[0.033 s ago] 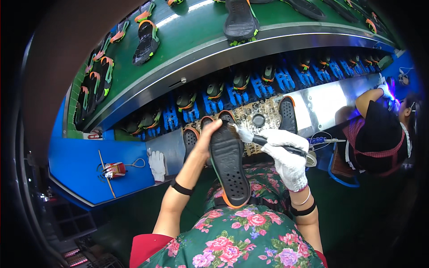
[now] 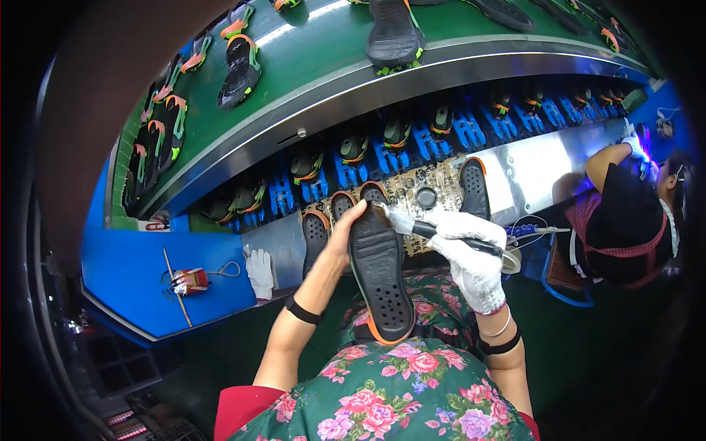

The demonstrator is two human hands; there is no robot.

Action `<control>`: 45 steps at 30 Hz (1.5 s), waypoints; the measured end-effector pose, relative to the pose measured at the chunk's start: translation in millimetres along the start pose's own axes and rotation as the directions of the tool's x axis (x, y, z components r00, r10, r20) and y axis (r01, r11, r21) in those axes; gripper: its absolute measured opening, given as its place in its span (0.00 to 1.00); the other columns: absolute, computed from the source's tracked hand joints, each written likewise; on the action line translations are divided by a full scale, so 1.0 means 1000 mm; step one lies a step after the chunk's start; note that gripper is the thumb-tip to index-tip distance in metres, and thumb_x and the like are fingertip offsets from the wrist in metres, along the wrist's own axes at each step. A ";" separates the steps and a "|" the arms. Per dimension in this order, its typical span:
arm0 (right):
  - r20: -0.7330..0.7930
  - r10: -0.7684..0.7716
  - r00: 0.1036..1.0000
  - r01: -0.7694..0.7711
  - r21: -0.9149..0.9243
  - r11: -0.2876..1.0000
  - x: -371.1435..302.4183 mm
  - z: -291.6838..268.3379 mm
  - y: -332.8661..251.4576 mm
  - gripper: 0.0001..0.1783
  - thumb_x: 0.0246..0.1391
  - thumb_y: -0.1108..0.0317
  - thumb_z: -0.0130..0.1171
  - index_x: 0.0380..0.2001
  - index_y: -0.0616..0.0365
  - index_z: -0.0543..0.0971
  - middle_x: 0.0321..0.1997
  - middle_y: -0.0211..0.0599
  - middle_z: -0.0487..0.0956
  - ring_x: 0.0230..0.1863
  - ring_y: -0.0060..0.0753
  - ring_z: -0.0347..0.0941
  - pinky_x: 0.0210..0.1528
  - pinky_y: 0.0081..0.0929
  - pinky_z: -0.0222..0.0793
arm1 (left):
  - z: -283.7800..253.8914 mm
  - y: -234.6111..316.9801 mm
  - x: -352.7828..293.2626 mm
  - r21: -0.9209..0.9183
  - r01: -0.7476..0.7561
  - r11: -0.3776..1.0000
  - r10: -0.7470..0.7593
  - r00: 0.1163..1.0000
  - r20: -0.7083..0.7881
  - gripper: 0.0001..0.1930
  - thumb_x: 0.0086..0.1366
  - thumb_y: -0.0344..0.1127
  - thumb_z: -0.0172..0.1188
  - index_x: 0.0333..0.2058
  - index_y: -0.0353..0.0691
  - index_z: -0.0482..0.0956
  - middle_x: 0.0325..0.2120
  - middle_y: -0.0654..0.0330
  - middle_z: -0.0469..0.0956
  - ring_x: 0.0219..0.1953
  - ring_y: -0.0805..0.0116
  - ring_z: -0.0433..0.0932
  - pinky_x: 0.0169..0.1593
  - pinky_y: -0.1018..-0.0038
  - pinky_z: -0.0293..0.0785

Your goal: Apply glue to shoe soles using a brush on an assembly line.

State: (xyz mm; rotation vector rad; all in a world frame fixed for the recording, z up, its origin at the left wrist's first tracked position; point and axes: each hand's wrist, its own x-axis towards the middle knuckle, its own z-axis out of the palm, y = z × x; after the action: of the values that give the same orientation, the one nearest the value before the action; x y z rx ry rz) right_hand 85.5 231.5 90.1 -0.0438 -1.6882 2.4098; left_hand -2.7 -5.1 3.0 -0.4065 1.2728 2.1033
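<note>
My bare left hand (image 2: 343,237) grips a black shoe sole (image 2: 377,266) with an orange edge at the heel. Its thumb shows along the sole's upper left edge; the other fingers are hidden behind it. The sole is tilted up in front of my apron, with small holes in its heel part. In a white knitted glove, my right hand (image 2: 468,253) is closed round the dark handle of a brush (image 2: 421,229). The brush's bristles touch the upper end of the sole. More soles (image 2: 315,237) lean just beyond my left hand, and another sole (image 2: 474,189) stands farther right.
A cardboard-covered bench strip holds a small round dark pot (image 2: 426,197). Behind it runs a row of blue holders (image 2: 430,140) with shoes, below a green conveyor (image 2: 316,59) carrying soles and uppers. A spare white glove (image 2: 259,273) lies left; a co-worker (image 2: 625,220) sits right.
My left hand and the sole have shifted slightly to the right. The brush stays against the sole's upper end, its handle moved very little.
</note>
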 end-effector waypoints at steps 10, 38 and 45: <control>-0.020 0.154 0.988 -0.153 0.019 0.988 0.000 -0.002 0.005 0.12 0.51 0.84 0.64 0.40 0.71 0.83 0.44 0.51 0.85 0.43 0.35 0.83 0.46 0.30 0.81 | 0.023 -0.080 -0.052 -0.442 0.410 0.798 -0.027 0.756 0.654 0.60 0.59 0.86 0.25 0.69 0.36 0.58 0.59 0.40 0.71 0.56 0.44 0.77 0.62 0.49 0.72; 0.293 -0.379 0.878 0.479 -0.542 0.690 -0.007 0.005 0.021 0.23 0.52 0.71 0.63 0.53 0.60 0.81 0.55 0.44 0.81 0.55 0.44 0.79 0.59 0.40 0.73 | 0.083 -0.060 -0.036 -0.263 -0.072 0.962 0.087 0.995 0.044 0.53 0.61 0.85 0.30 0.66 0.45 0.67 0.61 0.57 0.72 0.62 0.56 0.72 0.66 0.56 0.66; 0.320 -0.441 0.838 0.545 -0.515 0.661 -0.004 0.013 0.022 0.22 0.52 0.70 0.63 0.52 0.58 0.82 0.54 0.42 0.82 0.55 0.42 0.79 0.59 0.39 0.73 | 0.050 -0.091 -0.011 -0.285 -0.212 0.935 0.266 0.950 0.166 0.53 0.61 0.85 0.29 0.64 0.43 0.68 0.57 0.56 0.75 0.58 0.59 0.74 0.65 0.58 0.67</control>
State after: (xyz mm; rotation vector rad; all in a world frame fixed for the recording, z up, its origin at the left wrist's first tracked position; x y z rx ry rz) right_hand 84.5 211.8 73.8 0.4865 -2.1197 1.4566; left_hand 68.8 64.5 -27.5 -0.1464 0.9662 2.4633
